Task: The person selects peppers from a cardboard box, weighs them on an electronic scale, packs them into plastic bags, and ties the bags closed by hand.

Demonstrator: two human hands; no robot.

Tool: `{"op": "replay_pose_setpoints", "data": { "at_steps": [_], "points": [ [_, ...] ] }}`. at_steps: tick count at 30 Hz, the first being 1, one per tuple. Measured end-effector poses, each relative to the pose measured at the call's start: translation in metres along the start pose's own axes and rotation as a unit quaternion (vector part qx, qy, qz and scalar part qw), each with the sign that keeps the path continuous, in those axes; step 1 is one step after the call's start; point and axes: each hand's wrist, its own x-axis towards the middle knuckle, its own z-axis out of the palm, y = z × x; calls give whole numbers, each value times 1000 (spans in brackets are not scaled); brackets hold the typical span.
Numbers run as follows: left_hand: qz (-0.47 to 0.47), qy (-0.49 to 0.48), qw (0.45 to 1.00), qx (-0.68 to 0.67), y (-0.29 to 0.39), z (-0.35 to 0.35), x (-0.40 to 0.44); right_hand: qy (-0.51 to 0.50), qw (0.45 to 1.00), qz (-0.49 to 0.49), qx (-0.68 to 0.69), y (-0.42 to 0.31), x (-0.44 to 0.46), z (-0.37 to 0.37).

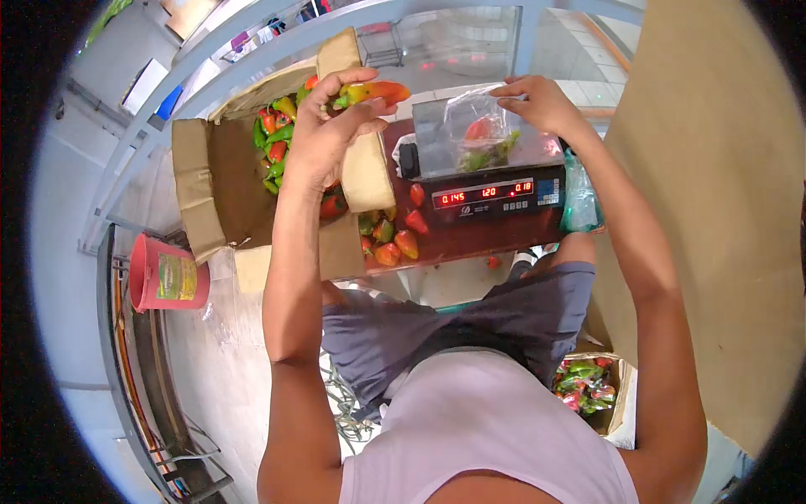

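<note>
A pepper [379,91] lies between the fingers [354,75] of the left hand [323,130].

Pale wall [71,252] and blue-grey railing [527,38] border light floor [235,361].

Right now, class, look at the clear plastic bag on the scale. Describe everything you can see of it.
The clear plastic bag looks thin, shiny and crinkled, and red and green peppers show through it. It appears to rest on the grey, metal-looking plate of the scale, with its top rising above the contents. The right hand holds its upper edge by the fingertips.
</note>
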Motion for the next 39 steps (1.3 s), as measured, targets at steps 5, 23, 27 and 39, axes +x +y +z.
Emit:
{"op": "replay_pose_setpoints", "data": {
  "at_steps": [5, 23, 27, 39],
  "points": [
    [-10, -27, 986, 165, -1, -8, -7, -46, 999, 14, 6, -13, -8, 3],
    [106, 153, 915, 358, -67, -143, -88, 155, 980, -65, 104, -54, -38, -47],
    [-25, 122, 841, 526, -65, -152, -112, 150, 979, -98, 94, -53, -31, -48],
    [13, 135, 835, 534, -93, -164, -122, 44, 994, -86, -49, -82, -35, -11]
  ]
}}
